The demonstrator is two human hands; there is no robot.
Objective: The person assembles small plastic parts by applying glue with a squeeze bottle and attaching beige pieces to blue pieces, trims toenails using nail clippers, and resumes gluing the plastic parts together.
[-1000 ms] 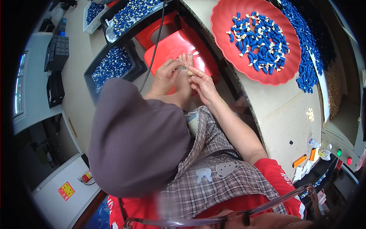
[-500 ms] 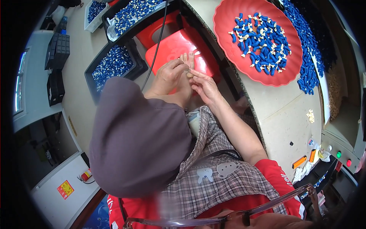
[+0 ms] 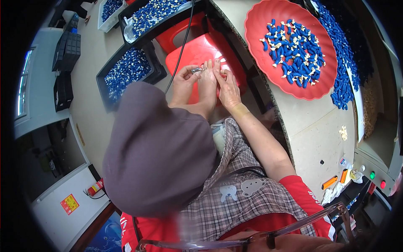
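Note:
A bare foot (image 3: pixel 207 86) rests on the red plastic chair seat (image 3: pixel 197 48), toes pointing away from me. My left hand (image 3: pixel 183 82) is at the left side of the foot, its fingers closed on a small shiny metal nail clipper (image 3: pixel 196 70) beside the toes. Against the right side of the foot lies my right hand (image 3: pixel 228 90), thumb and fingers gripping it near the toes. My bent knee in dark grey-purple cloth (image 3: pixel 157 147) hides part of the left forearm.
On the table at right stands a red scalloped tray (image 3: pixel 262 63) of blue pieces with cream ends, beside a heap of blue pieces (image 3: pixel 342 63). Dark bins (image 3: pixel 100 86) with similar pieces are at left. A black cable (image 3: pixel 181 50) hangs left of the foot.
My hands were pinched together over the foot and have moved apart to either side of it. The metal clipper now shows in the left hand. The view has shifted slightly.

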